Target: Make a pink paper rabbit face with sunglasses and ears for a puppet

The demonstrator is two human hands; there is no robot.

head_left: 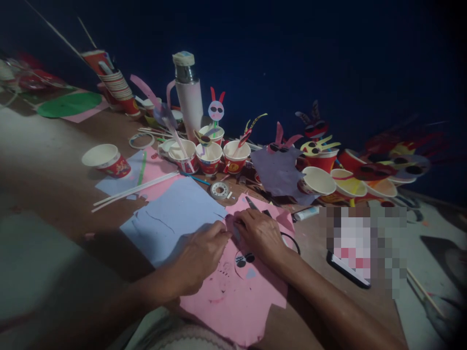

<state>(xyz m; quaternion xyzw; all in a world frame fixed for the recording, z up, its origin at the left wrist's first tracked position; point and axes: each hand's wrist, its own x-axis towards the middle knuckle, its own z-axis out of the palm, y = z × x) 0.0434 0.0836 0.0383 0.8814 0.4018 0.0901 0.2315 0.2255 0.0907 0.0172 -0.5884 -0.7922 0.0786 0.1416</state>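
Note:
My left hand (206,250) is closed in a pinch above a pink paper sheet (241,311); what its fingertips hold is too small to make out. Close beside it, my right hand (260,236) has its fingers bent and closed around something mostly hidden, with a greyish patch showing below the fingers. On the pink paper between my forearms lies a round pink paper face (243,262) with black eye shapes. Partly covered by my right hand, a pair of scissors (268,212) rests on the pink sheet. Light blue paper (175,214) with drawn lines spreads to the left.
Paper cups (237,155) holding paper animal figures line the back. A roll of tape (219,190) sits before them, a thermos (188,102) behind. White sticks (134,192) and a tipped cup (105,160) lie left. At right is a phone (348,270), its screen blurred.

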